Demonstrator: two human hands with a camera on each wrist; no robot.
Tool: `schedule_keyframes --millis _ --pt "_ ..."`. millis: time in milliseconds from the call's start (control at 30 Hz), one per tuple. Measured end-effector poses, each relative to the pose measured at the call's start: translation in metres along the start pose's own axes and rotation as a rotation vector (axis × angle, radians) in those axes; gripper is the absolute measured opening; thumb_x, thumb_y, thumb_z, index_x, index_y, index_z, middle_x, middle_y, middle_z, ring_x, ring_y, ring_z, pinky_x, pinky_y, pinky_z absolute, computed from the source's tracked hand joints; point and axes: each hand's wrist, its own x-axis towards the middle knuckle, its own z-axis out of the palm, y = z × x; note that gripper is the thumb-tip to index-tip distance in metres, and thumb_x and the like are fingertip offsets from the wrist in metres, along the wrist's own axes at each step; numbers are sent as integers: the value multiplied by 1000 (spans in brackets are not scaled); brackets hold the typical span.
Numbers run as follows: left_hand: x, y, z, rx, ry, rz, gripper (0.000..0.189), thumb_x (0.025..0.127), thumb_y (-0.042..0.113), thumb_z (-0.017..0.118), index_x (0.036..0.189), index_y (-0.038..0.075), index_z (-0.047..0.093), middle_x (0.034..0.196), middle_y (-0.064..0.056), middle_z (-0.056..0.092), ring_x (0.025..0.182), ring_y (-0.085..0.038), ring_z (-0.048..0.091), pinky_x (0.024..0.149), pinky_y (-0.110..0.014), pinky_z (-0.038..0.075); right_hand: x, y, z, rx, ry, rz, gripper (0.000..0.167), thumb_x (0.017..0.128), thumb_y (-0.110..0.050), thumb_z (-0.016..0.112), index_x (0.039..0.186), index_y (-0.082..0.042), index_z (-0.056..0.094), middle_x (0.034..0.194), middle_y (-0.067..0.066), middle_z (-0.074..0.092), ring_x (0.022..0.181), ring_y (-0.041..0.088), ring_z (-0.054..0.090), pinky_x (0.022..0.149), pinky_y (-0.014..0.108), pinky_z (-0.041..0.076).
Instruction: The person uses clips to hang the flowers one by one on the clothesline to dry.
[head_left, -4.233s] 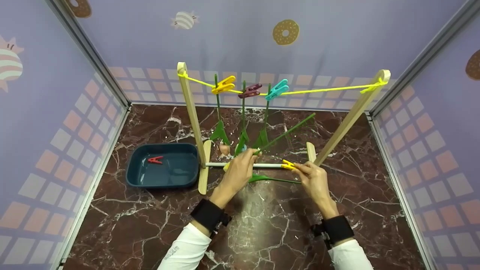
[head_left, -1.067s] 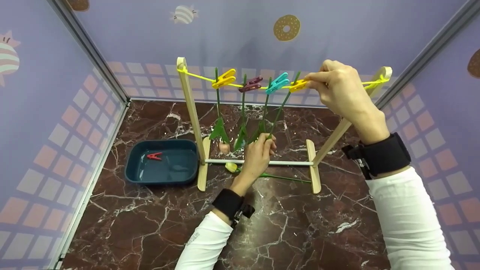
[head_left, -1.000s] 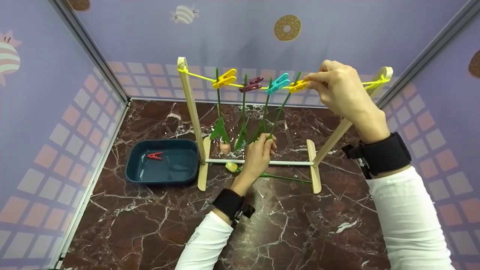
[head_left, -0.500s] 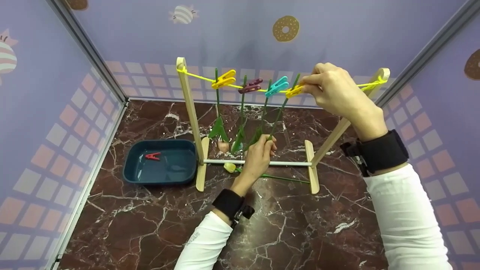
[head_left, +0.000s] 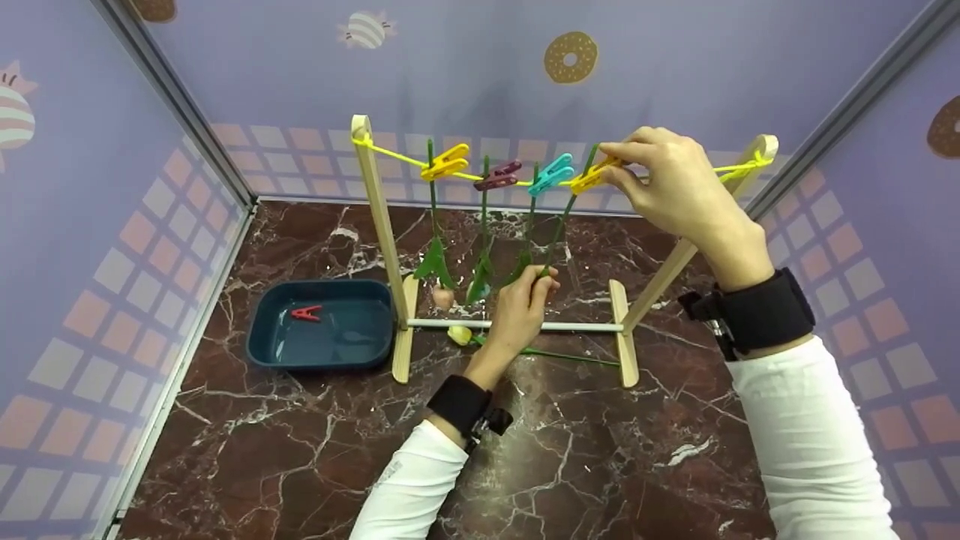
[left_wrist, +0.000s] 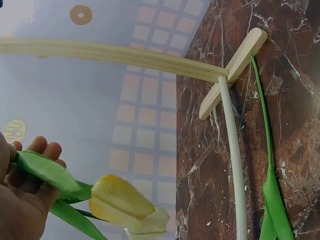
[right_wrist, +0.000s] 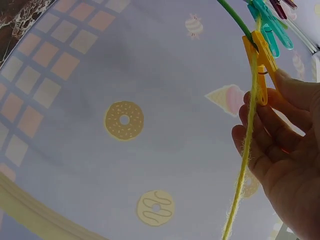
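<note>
Right hand (head_left: 675,191) pinches the orange-yellow clothespin (head_left: 586,177) on the yellow string (head_left: 731,171) of the wooden rack (head_left: 379,217), beside the teal clothespin (head_left: 553,175). Left hand (head_left: 519,315) grips the lower part of the hanging tulip stem (head_left: 559,229). 1 red clothespin (head_left: 304,312) lies in the blue tray (head_left: 324,358).

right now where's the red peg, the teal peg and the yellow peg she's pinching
red peg (head_left: 307,312), head view, middle of its body, in the tray
teal peg (head_left: 552,175), head view, its middle, on the string
yellow peg (head_left: 585,180), head view, its front half
</note>
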Motion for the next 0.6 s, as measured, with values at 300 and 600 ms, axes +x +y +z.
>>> schedule_keyframes --millis 300,600 --pt "-4 -1 -4 47 -56 -22 32 105 20 49 130 3 60 108 -12 73 91 -21 70 79 -30 57 -12 -1 10 77 134 -12 33 93 -16 68 123 -1 69 110 18 73 99 35 67 86 46 53" --pt "-9 -2 -9 58 -54 -8 29 104 19 51 125 4 65 112 -12 73 94 -21 72 81 -30 58 -27 -4 32 227 549 -99 26 82 -3 77 108 -1 75 108 16 75 97 29 70 94 27 53"
